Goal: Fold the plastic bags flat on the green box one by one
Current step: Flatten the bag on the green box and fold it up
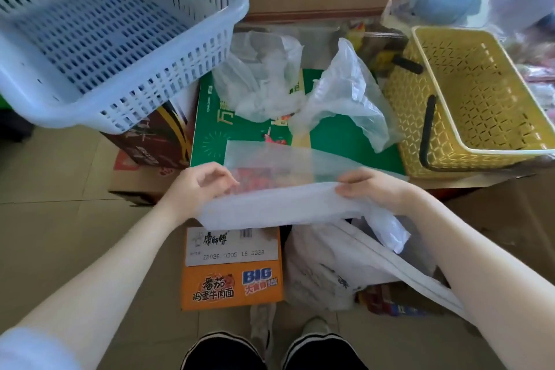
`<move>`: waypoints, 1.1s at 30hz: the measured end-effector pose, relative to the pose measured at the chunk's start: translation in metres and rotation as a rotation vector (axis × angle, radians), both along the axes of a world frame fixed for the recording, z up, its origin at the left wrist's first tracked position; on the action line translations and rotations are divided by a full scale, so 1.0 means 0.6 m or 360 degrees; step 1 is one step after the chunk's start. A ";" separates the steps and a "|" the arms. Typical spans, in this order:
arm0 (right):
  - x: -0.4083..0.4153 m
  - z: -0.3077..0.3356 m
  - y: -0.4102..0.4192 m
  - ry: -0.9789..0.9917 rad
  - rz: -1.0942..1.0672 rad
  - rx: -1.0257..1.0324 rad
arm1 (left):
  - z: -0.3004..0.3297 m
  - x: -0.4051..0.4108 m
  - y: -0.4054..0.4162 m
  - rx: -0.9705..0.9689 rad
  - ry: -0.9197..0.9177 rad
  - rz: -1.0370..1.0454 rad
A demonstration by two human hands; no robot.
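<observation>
Underfoot, tiled floor (60,219); green box (345,141) between blue basket (105,24), yellow basket (480,93).

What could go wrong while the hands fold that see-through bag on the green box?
The bag being folded hangs over the near edge of the green box, so it may slide off. Two crumpled bags crowd the back of the box, so a sweep of either hand might knock them down.

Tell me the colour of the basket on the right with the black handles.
Yellow, with a pale cream rim: the basket shows clearly in the head view, the only one.
</observation>
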State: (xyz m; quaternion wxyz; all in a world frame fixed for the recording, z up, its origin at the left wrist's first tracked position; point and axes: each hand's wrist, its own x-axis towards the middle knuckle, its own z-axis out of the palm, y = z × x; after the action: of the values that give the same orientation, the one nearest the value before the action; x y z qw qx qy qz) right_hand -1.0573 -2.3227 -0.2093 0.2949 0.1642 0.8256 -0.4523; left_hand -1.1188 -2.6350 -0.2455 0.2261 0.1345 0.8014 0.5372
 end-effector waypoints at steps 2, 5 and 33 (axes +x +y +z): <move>-0.021 0.001 0.015 0.0025 -0.0247 -0.0237 | -0.010 -0.018 -0.011 0.0256 -0.0179 0.0248; -0.047 -0.006 0.028 0.0004 -0.0394 -0.0483 | -0.031 -0.040 -0.009 0.0558 -0.0515 0.0413; -0.112 -0.149 -0.020 0.0489 0.0423 0.1103 | -0.140 -0.052 0.187 -0.1422 0.0835 -0.0291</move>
State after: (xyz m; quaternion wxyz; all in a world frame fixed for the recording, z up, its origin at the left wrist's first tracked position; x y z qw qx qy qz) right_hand -1.1243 -2.3345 -0.2986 0.1511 0.0761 0.9777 -0.1243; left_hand -1.1499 -2.5230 -0.3297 0.0990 0.2243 0.9670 0.0695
